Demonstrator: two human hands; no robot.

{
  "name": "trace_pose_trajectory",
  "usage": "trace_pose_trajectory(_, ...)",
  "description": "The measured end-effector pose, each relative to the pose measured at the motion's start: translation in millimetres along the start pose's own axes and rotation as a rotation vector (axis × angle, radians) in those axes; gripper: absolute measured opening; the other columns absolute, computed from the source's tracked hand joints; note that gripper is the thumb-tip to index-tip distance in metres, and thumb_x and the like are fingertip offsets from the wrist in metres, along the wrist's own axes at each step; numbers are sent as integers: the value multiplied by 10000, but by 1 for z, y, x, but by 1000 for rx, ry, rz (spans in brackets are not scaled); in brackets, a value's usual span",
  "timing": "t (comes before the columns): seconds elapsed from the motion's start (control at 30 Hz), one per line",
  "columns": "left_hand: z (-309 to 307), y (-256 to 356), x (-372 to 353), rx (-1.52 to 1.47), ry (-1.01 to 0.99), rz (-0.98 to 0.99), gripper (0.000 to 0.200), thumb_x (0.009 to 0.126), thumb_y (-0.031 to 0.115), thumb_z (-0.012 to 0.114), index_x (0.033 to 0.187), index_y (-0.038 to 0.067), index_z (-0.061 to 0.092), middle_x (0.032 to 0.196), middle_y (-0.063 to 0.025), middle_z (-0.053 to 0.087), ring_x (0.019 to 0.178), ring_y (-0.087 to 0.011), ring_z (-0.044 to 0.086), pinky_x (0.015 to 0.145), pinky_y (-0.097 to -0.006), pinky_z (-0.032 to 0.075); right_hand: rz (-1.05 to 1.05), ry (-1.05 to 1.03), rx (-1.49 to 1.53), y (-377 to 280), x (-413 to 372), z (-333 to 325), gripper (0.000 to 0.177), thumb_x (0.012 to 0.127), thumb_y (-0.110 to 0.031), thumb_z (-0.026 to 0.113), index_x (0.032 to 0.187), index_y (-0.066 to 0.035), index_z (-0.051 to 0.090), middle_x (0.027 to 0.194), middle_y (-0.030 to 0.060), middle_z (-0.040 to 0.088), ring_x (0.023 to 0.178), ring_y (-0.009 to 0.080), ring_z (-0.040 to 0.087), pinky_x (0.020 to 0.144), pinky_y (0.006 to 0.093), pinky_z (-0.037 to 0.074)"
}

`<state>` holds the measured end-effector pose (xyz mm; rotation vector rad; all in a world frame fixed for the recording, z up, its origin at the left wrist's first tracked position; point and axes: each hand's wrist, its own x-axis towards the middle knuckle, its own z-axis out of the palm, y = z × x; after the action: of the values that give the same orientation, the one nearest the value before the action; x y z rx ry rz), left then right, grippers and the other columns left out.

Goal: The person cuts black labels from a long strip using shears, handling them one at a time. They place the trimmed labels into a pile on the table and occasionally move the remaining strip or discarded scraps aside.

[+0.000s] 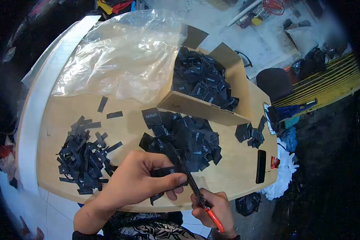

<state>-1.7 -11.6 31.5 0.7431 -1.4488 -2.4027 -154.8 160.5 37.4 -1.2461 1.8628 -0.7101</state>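
Observation:
My left hand (142, 180) is closed on a black fabric piece (164, 172) with pale lettering, pinched between thumb and fingers. My right hand (216, 210) grips scissors (214, 219) with red handles, whose dark blades point up and left against the fabric piece. Just beyond my hands lies a pile of black labels (194, 138), some lettered "EPSON". To the left is a heap of narrow black strips (84, 160). Behind the label pile, an open cardboard box (204, 107) holds many more black labels (202, 76).
A clear plastic sheet (120, 56) covers the table's far left. A white strip (48, 88) runs along the left edge. Small black pieces (252, 134) and a black rectangular object (261, 167) lie at the right. A dark stool (274, 83) stands beyond the table (236, 176).

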Motion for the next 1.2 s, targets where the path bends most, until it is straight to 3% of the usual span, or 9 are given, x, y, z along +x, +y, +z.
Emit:
trace_pose_trajectory(0.33, 0, -5, 4, -19, -7, -27, 107, 795, 53, 675, 768, -46, 645, 694, -96, 661, 596, -121, 631, 549, -223, 504, 0, 2, -50, 3, 2, 1, 433, 787, -423, 680, 886, -17, 567, 555, 83, 534, 458, 195, 540, 489, 287, 434)
trace_pose_trajectory(0.4, 2, -6, 5, -49, 15, -4, 120, 809, 67, 664, 772, -45, 647, 698, -87, 658, 616, -116, 632, 568, -223, 504, 112, 84, 56, -1, 4, 3, 610, 742, -635, 603, 719, -31, 519, 549, 0, 496, 498, 96, 486, 486, 238, 387)
trace_pose_trajectory(0.43, 3, -6, 6, -43, 20, -4, 120, 809, 67, 664, 772, -45, 647, 698, -87, 658, 616, -116, 632, 568, -223, 504, 16, 92, -11, 9, 5, 3, 475, 778, -447, 679, 919, -13, 546, 568, 66, 538, 475, 145, 516, 499, 265, 432)
trace_pose_trajectory(0.57, 3, -13, 5, 85, -30, 84, 132, 840, 80, 631, 879, -47, 638, 765, -75, 662, 687, -103, 630, 612, -218, 492, 31, 206, 562, 7, 9, 6, 579, 729, -544, 687, 889, -13, 520, 734, 33, 555, 650, 80, 500, 570, 222, 411)
trace_pose_trajectory(0.67, 13, -12, -3, 285, -177, 231, 245, 858, 71, 602, 1093, 7, 576, 818, -56, 668, 792, -97, 632, 662, -242, 485, -128, 365, 570, -9, 11, 8, 497, 754, -471, 693, 887, -27, 512, 763, 29, 529, 665, 74, 462, 590, 204, 370)
trace_pose_trajectory(0.77, 23, -6, -12, 346, -235, 166, 465, 863, 93, 601, 1277, 45, 394, 853, -88, 677, 831, -119, 641, 694, -261, 484, -193, 412, 542, -20, 8, 8, 257, 749, -119, 698, 899, -32, 509, 753, 7, 493, 652, 71, 424, 615, 220, 355)
trace_pose_trajectory(0.93, 23, -22, -23, 401, -182, 223, 415, 849, 113, 627, 1220, 29, 461, 870, -99, 680, 829, -123, 646, 691, -269, 486, -182, 483, 503, -21, 2, 20, 229, 743, 58, 637, 901, -35, 500, 768, 15, 495, 696, 76, 447, 670, 230, 387)
trace_pose_trajectory(1.0, 20, -28, -26, 414, -111, 297, 276, 833, 181, 640, 1059, 31, 585, 798, -136, 674, 778, -209, 667, 683, -308, 488, -228, 421, 579, -26, 4, 18, 237, 753, 83, 615, 914, -44, 496, 783, 20, 506, 713, 79, 467, 685, 225, 398)
trace_pose_trajectory(1.2, 12, -9, -32, 392, -125, 20, 193, 884, 156, 582, 880, -22, 658, 793, -69, 685, 750, -107, 655, 681, -231, 493, -170, 486, 507, -30, 12, 11, 207, 778, 46, 617, 919, -38, 492, 776, 5, 524, 683, 52, 478, 615, 200, 385)
